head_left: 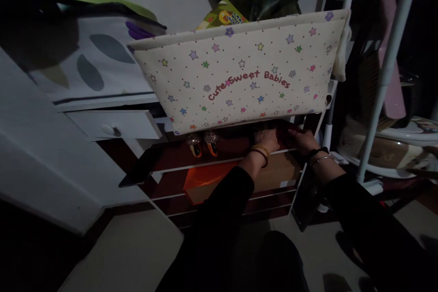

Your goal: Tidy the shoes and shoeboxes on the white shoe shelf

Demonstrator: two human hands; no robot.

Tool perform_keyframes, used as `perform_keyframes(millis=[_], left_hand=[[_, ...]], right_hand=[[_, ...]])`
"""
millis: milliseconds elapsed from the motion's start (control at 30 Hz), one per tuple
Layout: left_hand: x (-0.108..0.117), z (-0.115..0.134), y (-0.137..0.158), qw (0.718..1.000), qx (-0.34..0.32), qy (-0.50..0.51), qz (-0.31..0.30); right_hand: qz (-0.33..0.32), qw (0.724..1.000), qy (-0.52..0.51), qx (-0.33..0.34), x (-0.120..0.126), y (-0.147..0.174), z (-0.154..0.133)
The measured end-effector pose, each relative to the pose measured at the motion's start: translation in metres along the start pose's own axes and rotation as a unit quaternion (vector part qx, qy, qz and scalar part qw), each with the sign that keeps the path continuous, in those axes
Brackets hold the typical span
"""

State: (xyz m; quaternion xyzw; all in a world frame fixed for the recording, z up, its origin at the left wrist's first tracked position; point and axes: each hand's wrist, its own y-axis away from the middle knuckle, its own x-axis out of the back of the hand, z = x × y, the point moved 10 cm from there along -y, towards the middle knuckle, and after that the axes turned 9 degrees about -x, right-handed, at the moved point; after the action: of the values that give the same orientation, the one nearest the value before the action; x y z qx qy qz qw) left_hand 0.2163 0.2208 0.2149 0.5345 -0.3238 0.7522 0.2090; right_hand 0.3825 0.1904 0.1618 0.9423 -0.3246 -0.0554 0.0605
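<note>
Both arms reach in black sleeves to the upper shelf (164,157) of a small rack, beneath a cream fabric bin printed "Cute Sweet Babies" (253,64). My left hand (267,139), with a yellow bead bracelet at its wrist, is low over the shelf; its fingertips are lost in shadow. To its right my right hand (304,140) has its fingers curled at a dark reddish thing that is too dim to name. Left of the hands stands a pair of shoes (202,145) with glittery and shiny gold parts.
Below, a lower shelf carries a cardboard box (273,173) and an orange sleeve or bag (205,180). A white drawer (114,125) sticks out at left. On the right are a white metal pole (385,73), a pink-handled brush (392,64) and stacked basins (383,150).
</note>
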Motion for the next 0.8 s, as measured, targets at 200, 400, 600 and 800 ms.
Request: perform_keyframes(millis=[200, 400, 600, 800], left_hand=[[0.005, -0.009, 0.013, 0.999, -0.002, -0.024, 0.028], [0.012, -0.022, 0.024, 0.999, -0.028, 0.009, 0.043], [0.051, -0.065, 0.045, 0.960, 0.019, 0.196, 0.197], [0.038, -0.128, 0.072, 0.851, 0.074, 0.411, 0.318]], right_hand=[[0.062, 0.997, -0.045, -0.033, 0.000, 0.016, 0.005], [-0.038, 0.993, -0.097, -0.047, -0.030, 0.036, -0.012], [-0.031, 0.992, -0.057, 0.111, -0.034, 0.051, -0.041], [-0.013, 0.961, 0.106, 0.255, -0.059, 0.077, -0.060]])
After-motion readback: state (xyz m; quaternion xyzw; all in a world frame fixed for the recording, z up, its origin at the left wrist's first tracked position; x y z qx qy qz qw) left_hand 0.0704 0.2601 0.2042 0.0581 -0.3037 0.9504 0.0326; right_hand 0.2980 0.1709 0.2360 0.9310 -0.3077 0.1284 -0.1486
